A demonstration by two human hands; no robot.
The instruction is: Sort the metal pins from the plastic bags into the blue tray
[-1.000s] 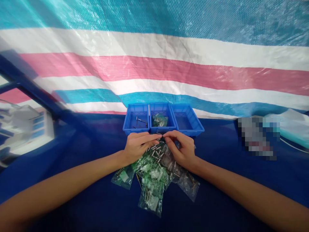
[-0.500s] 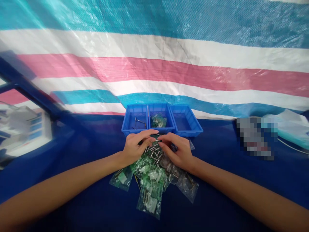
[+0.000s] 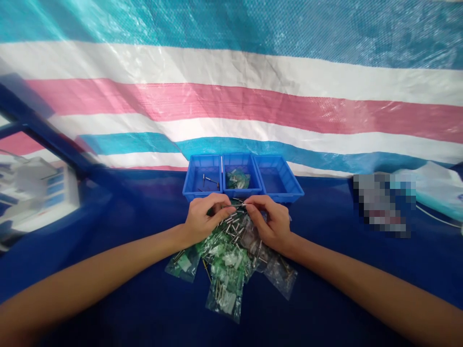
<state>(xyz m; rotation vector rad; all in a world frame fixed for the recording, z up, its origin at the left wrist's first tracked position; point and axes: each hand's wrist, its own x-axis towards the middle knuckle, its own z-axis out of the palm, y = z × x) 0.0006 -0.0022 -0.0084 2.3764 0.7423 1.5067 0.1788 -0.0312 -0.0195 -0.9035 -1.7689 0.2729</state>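
Note:
My left hand point(image 3: 207, 218) is closed in a pinch above the pile's far end, thumb against fingers. Facing it, my right hand point(image 3: 270, 220) pinches a slim metal pin point(image 3: 243, 205) whose bright end shows at the fingertips. The pin appears to reach across the small gap to my left fingertips, though its ends are partly hidden. Below both hands lies a heap of loose metal pins point(image 3: 236, 230) on green-tinted clear bags point(image 3: 224, 260). One small bag with brassy pieces point(image 3: 223, 295) lies nearest me, and another bag point(image 3: 284, 278) lies to the right.
Three joined blue bins stand behind the hands: the left bin point(image 3: 193, 176) holds a few metal pins, the middle bin point(image 3: 255, 185) a green-tinted bag, and the right bin point(image 3: 278, 173) shows its bare floor. A white machine point(image 3: 54, 193) is at far left, a teal-white bundle point(image 3: 437, 193) at right.
My left fingers have curled in from a straighter reach, and both hands have shifted slightly. The pin between them sits a little higher and farther right. Bags and bins stay put.

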